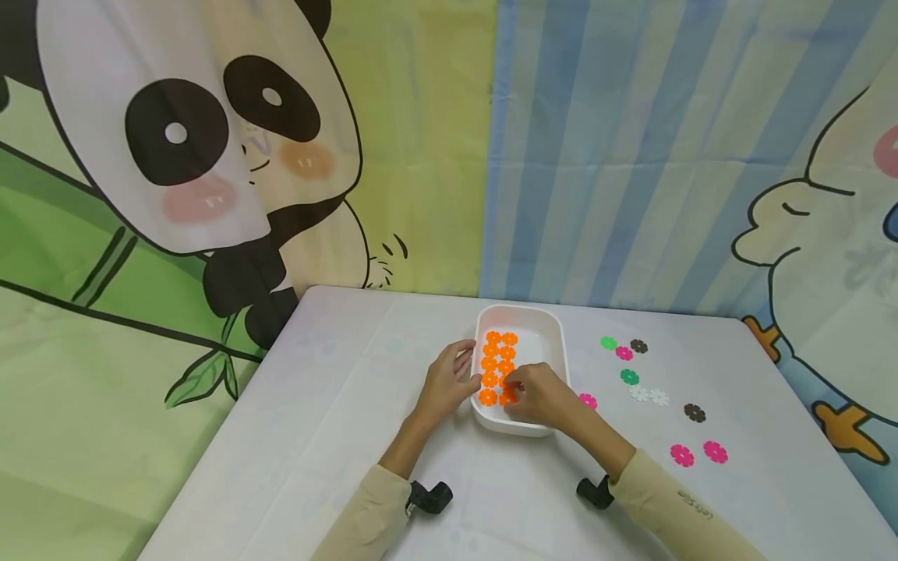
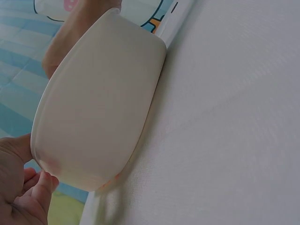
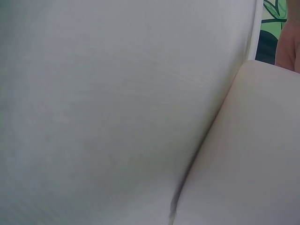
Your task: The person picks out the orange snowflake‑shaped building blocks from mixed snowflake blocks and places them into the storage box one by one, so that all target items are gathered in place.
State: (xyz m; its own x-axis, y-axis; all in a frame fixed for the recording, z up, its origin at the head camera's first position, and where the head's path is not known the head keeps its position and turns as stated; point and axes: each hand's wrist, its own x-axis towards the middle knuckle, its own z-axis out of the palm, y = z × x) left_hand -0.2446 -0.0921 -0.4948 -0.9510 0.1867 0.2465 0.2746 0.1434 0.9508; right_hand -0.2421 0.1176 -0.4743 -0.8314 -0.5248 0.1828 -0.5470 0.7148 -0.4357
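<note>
A white plastic tray (image 1: pixel 554 335) stands on the table, with two columns of orange flower-shaped pieces (image 1: pixel 489 364) laid along its left side. My left hand (image 1: pixel 445 379) holds the tray's left rim; in the left wrist view its curled fingers (image 2: pixel 40 190) lie against the outside wall. Reaching in over the right side, my right hand (image 1: pixel 540 393) has its fingertips down at an orange flower piece (image 1: pixel 507 398) near the front of the second column. That hand partly covers this column. The right wrist view shows only the tray's outer wall (image 3: pixel 253 154) and the tabletop.
Right of the tray, loose flower pieces lie scattered: pink (image 1: pixel 682 455), brown (image 1: pixel 694 413), white (image 1: pixel 659 397), dark green (image 1: pixel 629 377) and light green (image 1: pixel 608 343). One pink piece (image 1: pixel 588 400) sits close to the right forearm. A printed curtain (image 1: pixel 421 156) hangs behind the table (image 1: pixel 337 405).
</note>
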